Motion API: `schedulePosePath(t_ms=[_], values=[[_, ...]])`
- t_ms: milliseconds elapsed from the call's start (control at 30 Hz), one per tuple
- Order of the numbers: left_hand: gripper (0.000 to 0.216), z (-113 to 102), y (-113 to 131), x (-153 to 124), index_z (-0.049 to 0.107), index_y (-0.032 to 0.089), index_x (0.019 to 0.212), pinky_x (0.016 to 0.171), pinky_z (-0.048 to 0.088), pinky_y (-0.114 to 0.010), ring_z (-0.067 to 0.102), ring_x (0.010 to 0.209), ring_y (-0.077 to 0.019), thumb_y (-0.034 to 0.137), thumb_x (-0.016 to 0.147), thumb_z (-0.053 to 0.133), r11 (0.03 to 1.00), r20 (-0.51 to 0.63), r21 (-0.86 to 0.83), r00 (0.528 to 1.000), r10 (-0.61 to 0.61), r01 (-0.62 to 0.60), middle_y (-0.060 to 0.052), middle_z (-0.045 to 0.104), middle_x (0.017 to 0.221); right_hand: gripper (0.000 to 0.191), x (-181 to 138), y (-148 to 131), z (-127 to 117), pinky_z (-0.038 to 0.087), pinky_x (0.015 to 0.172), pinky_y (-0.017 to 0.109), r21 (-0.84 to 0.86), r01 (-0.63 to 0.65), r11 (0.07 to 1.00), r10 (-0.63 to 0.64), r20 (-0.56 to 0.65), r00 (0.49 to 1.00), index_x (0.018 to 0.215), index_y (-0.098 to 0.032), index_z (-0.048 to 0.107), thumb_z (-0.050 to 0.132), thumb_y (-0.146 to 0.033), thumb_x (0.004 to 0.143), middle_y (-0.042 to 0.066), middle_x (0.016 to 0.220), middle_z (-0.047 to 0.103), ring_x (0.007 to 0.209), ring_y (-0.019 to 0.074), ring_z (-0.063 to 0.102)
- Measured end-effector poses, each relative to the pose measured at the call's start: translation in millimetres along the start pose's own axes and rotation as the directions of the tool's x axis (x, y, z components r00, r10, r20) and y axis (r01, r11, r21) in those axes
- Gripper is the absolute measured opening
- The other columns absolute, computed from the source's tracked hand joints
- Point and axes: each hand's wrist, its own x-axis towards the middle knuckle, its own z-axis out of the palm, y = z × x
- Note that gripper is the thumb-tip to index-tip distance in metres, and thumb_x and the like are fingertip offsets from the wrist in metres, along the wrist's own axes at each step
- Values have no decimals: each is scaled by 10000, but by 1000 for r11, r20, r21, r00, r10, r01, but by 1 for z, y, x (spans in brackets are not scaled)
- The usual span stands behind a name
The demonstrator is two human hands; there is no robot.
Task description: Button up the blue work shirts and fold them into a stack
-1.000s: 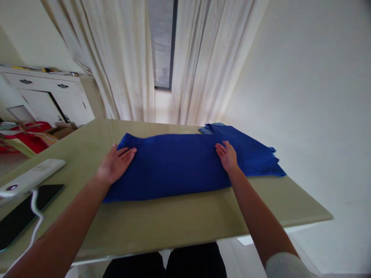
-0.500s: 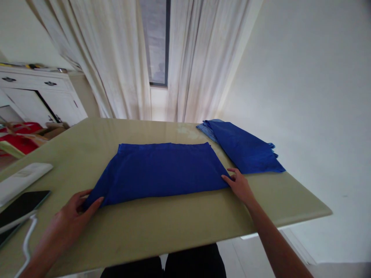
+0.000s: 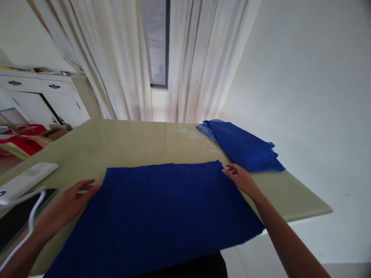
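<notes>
A large dark blue cloth [image 3: 162,216] lies spread across the near part of the beige table [image 3: 130,143], and its near edge hangs over the table's front toward my lap. My left hand [image 3: 65,204] is at the cloth's far left edge, thumb and fingers closed on it. At the far right corner, the fingertips of my right hand [image 3: 242,179] pinch the cloth. Behind my right hand, a second blue cloth [image 3: 243,148] lies folded on the table's far right corner.
On the table's left edge lie a white remote [image 3: 26,179], a black phone [image 3: 17,216] and a white cable [image 3: 29,227]. White curtains [image 3: 116,58] hang behind the table. A white cabinet [image 3: 40,96] and red items [image 3: 20,141] are at the left.
The cloth was first a narrow band at mid-table under my flat hands. My hands then took its ends. It now lies much larger, drawn toward me over the front edge.
</notes>
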Motion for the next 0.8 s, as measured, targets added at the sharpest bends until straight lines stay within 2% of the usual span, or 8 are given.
schedulePosePath(t_ms=[67,133,300,433,533,600,667,800], values=[[647,0,29,31,675,167,1155,811,586,-380,749,871,-283,698,837,485,999,58,-14,997,-43,44,-99,784,1043,370,27,-9,14,544,783,357,-50,0,999,0,0,1000,1010,-193,722,704,-506,815,98,943,768,812,242,723],[583,3,44,49,699,169,1068,844,566,-377,739,911,-290,656,828,486,999,53,17,998,-44,43,-122,778,1053,257,44,-11,20,530,761,347,-101,35,994,-36,-4,999,899,-204,722,708,-447,817,76,874,766,789,239,715],[446,18,40,62,689,193,952,810,538,-374,724,878,-289,543,820,446,993,-6,116,1000,28,-27,-124,772,949,246,61,3,22,505,737,327,-130,101,986,-109,-51,993,878,-214,715,635,-447,889,57,852,762,789,226,704],[387,25,42,68,657,194,877,825,527,-399,711,882,-311,503,816,433,972,4,233,999,37,-37,-135,755,905,176,73,8,28,505,768,321,-223,129,966,-110,96,989,811,-202,701,655,-359,875,66,840,751,818,223,692],[467,23,51,77,652,179,867,845,530,-422,705,909,-337,596,804,451,967,-41,254,999,28,-16,-164,745,926,209,84,7,29,525,845,329,-169,87,982,-64,140,988,929,-180,727,736,-372,847,102,1014,758,908,229,706],[526,20,56,84,673,176,846,817,535,-421,703,908,-347,664,764,496,975,-10,222,1000,25,-23,-164,744,914,412,91,6,26,538,867,336,-80,-1,997,13,159,987,1099,-164,720,831,-395,777,132,1147,738,962,240,710],[499,15,60,89,700,188,803,742,534,-392,699,856,-329,658,717,556,990,106,137,994,17,-31,-127,743,839,592,96,5,22,553,840,337,9,-113,994,107,242,964,1214,-151,694,889,-403,715,151,1184,730,976,252,710],[488,6,65,88,750,182,867,642,521,-323,691,772,-262,597,616,689,977,255,-192,966,-48,99,-78,761,818,625,99,-2,10,544,748,292,87,-241,967,180,441,879,1198,-158,730,916,-414,659,128,1175,741,947,229,692]])
